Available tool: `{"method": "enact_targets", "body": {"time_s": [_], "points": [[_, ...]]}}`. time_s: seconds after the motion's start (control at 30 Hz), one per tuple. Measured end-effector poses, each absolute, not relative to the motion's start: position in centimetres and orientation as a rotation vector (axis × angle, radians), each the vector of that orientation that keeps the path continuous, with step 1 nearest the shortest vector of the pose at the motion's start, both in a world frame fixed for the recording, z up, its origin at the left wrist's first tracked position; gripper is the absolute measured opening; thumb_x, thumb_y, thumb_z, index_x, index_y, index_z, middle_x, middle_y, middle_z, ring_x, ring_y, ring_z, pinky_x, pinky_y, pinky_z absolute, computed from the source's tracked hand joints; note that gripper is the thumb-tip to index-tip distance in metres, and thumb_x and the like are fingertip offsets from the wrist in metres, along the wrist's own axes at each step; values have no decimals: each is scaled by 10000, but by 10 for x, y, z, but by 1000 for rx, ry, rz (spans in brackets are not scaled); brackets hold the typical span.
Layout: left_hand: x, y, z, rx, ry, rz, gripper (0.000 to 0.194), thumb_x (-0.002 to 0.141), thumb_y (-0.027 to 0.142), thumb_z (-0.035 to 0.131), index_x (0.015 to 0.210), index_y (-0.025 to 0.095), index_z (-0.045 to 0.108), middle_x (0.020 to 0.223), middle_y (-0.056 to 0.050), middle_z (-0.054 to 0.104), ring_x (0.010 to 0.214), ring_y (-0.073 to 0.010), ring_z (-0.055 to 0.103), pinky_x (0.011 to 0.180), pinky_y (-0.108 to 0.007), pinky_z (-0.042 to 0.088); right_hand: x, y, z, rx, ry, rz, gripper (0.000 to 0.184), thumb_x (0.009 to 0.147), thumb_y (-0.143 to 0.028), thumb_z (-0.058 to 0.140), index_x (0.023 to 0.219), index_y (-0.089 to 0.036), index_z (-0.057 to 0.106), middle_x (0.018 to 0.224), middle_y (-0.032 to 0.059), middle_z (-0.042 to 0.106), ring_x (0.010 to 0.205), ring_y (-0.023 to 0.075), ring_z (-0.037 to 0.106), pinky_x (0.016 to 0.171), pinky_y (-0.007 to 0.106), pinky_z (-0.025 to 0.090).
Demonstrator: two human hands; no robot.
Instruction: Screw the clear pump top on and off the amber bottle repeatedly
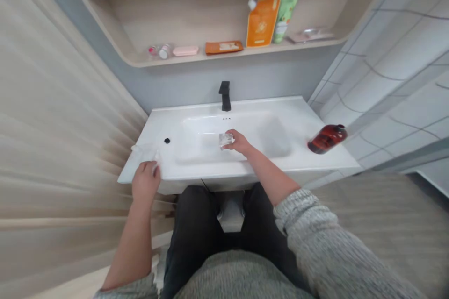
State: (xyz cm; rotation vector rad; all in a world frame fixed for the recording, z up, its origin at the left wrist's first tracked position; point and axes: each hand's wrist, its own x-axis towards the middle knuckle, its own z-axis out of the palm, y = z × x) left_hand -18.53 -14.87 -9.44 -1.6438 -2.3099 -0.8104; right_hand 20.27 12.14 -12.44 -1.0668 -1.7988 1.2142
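My right hand reaches into the white sink basin and is closed round a small clear glass, held low over the basin floor under the black tap. My left hand rests on the front left corner of the white countertop, with its fingers curled on a small white thing that I cannot make out. Both sleeves are grey knit, pushed up the forearms.
A dark red bottle lies on its side at the counter's right end. A small black knob sits left of the basin. The shelf above holds an orange pouch, a green tube, an orange packet and a pink case. Tiled wall stands to the right.
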Motion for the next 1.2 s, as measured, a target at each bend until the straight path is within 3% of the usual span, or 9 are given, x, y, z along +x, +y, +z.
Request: {"method": "enact_targets", "body": {"time_s": [0.43,0.57,0.7,0.9,1.2], "points": [[-170,-158,-75,-1633,-2244,-791,383,957,304,645,1321,202,707,1288,-189,693,1281,-397,655,1140,-539,540,202,122,-126,-1038,-1796,1217,735,522,-450,973,1172,-274,677,1000,-22,721,963,272,685,927,431,563],[-144,-149,-57,-1599,-2176,-967,440,924,291,693,1351,190,666,1213,-167,677,1267,-390,648,1174,-566,516,202,121,-122,-1056,-1786,1219,746,498,-430,980,1162,-263,684,1012,-11,719,947,267,680,914,432,570],[-99,-99,-49,-1880,-2103,-1221,460,897,246,724,1353,215,667,1248,-140,687,1232,-346,676,1106,-513,572,201,119,-121,-1036,-1738,1305,720,502,-449,957,1150,-306,679,1023,-20,719,962,284,709,884,423,599],[-37,14,-79,-2327,-2372,-1614,814,706,132,876,1480,249,654,1556,-179,637,1331,-361,677,1085,-539,594,203,114,-116,-935,-1676,1372,764,525,-482,965,1195,-268,668,1075,11,728,976,263,695,874,403,607],[-18,51,-122,-2619,-2327,-1963,848,612,305,1013,1376,237,650,1351,-131,740,1221,-318,728,957,-443,634,201,106,-104,-870,-1675,1406,785,524,-474,1035,1207,-251,720,1161,52,743,1101,281,677,965,410,593]]}}
